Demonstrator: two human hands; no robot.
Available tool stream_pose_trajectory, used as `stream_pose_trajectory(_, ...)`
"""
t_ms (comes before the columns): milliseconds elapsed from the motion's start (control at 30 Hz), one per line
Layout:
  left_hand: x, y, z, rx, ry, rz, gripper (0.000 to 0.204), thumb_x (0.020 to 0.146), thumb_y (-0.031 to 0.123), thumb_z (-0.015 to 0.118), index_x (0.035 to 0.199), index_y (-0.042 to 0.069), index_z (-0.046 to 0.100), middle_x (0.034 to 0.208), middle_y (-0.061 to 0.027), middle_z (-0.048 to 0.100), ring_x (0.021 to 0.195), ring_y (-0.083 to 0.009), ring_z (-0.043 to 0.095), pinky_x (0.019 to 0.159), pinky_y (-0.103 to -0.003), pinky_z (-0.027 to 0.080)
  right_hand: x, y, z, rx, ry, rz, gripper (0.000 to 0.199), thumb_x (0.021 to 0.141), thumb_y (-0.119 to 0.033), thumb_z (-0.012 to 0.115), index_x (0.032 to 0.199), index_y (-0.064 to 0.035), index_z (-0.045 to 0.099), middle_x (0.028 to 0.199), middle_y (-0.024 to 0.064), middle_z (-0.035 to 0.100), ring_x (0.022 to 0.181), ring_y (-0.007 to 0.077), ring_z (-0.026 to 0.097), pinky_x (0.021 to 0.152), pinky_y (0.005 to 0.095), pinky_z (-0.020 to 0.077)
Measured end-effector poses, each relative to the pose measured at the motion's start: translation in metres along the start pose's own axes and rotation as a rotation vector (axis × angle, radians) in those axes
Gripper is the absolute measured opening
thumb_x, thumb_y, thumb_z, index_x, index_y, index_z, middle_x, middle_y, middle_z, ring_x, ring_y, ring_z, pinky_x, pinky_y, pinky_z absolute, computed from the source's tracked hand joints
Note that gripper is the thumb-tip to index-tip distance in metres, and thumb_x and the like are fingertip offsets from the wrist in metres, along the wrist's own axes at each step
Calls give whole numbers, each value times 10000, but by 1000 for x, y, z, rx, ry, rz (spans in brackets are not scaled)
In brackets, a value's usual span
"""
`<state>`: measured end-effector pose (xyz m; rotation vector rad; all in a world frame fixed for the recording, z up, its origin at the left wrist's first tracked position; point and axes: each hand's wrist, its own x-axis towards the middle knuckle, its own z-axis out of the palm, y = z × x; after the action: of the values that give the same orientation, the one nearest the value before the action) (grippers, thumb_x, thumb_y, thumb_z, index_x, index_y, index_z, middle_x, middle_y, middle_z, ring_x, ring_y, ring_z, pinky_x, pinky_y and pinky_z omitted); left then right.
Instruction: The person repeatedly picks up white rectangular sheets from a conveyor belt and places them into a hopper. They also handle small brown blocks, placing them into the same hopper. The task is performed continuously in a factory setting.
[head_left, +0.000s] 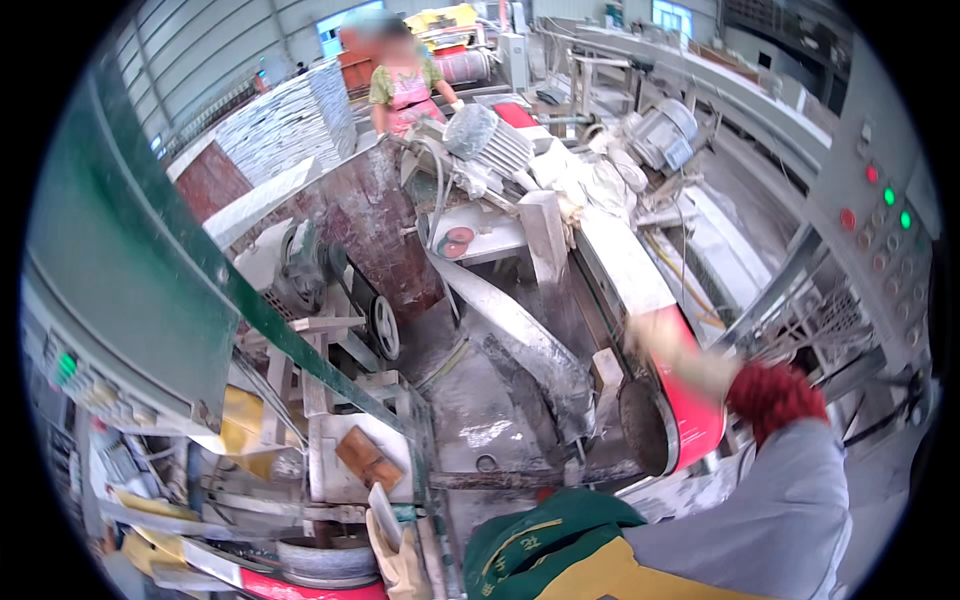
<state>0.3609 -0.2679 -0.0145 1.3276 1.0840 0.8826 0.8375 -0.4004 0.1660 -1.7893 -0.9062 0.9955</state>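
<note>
My right hand (685,362), in a cream work glove with a dark red cuff and grey sleeve above it, reaches over the red and white belt guard (693,410). Motion smears its fingers, so their grip and any contact with the guard are unclear. A cream glove (400,562) at the lower edge, left of my green and yellow apron (545,540), appears to be my left hand. Against it leans a pale flat strip (382,508); whether the fingers close on it cannot be made out. Just above lies a brown block (367,458) on a whitish board.
A co-worker (405,90) stands across the machine, below a dusty motor (487,140). Control panels with lit buttons flank me, one green cabinet (120,270) left, one grey panel (890,240) right. A curved whitish chute (520,325) and a pulley wheel (384,327) stand between.
</note>
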Motion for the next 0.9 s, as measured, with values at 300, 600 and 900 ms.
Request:
stream_pose_trajectory(300, 43, -22, -67, 109, 3, -25, 721, 830, 56, 594, 1456, 132, 242, 1399, -145, 378, 1193, -229, 452, 956, -368, 403, 52, -179, 127, 172, -252, -624, 340, 911, -350, 539, 758, -49, 574, 671, 61, 572, 583, 152, 557, 535, 299, 425)
stream_pose_trajectory(600, 37, -50, -83, -67, 62, 41, 821, 809, 76, 640, 1477, 170, 172, 1422, -152, 359, 1211, -270, 445, 984, -365, 394, -27, 22, 148, 214, -42, 134, 339, 907, -362, 556, 811, -41, 607, 702, 63, 597, 597, 153, 567, 551, 290, 438)
stream_pose_trajectory(900, 33, 0, -61, -131, 19, -30, 803, 823, 55, 621, 1472, 116, 153, 1453, -124, 306, 1281, -259, 370, 1054, -385, 316, 89, -110, 25, 418, 307, -424, 350, 903, -374, 572, 864, -33, 640, 733, 66, 621, 611, 154, 577, 568, 281, 450)
